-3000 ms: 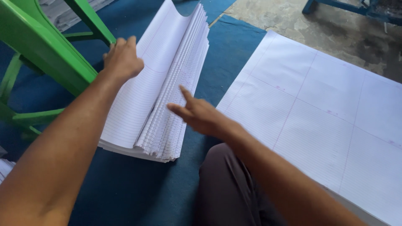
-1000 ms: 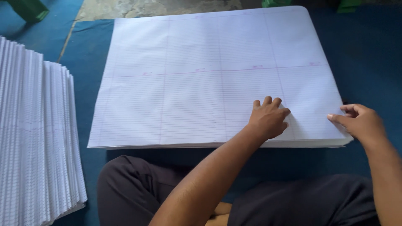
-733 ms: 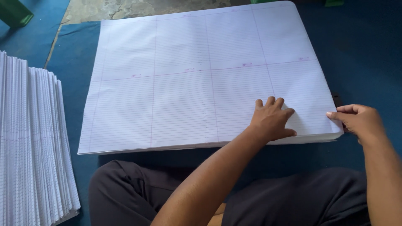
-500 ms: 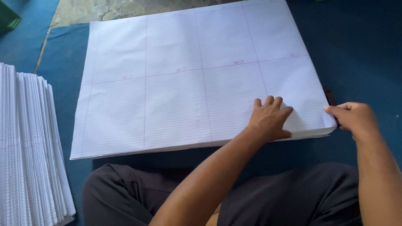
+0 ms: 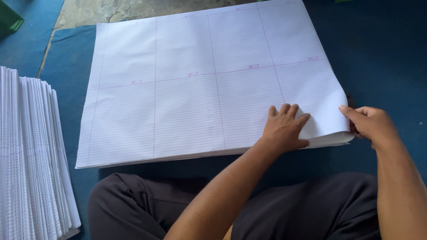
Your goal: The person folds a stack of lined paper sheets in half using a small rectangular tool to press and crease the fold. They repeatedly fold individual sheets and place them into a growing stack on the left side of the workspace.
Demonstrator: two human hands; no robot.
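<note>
A large stack of white ruled paper sheets (image 5: 195, 89) lies flat on the blue mat in front of me. My left hand (image 5: 284, 129) presses palm-down on the top sheet near its front right corner, fingers spread. At that same corner my right hand (image 5: 371, 124) pinches the top sheet's edge between thumb and fingers, and the corner is lifted and curled slightly off the pile.
A pile of folded ruled sheets (image 5: 31, 155) stands at my left. A blue mat (image 5: 382, 53) covers the floor, with bare concrete (image 5: 133, 9) at the far edge and a green chair leg (image 5: 9, 20) at top left. My crossed legs in dark trousers (image 5: 133, 209) fill the foreground.
I turned from the folded pile on the left to the flat stack. My left hand stays pressed on the sheet while my right hand closed on the front right corner and lifted it.
</note>
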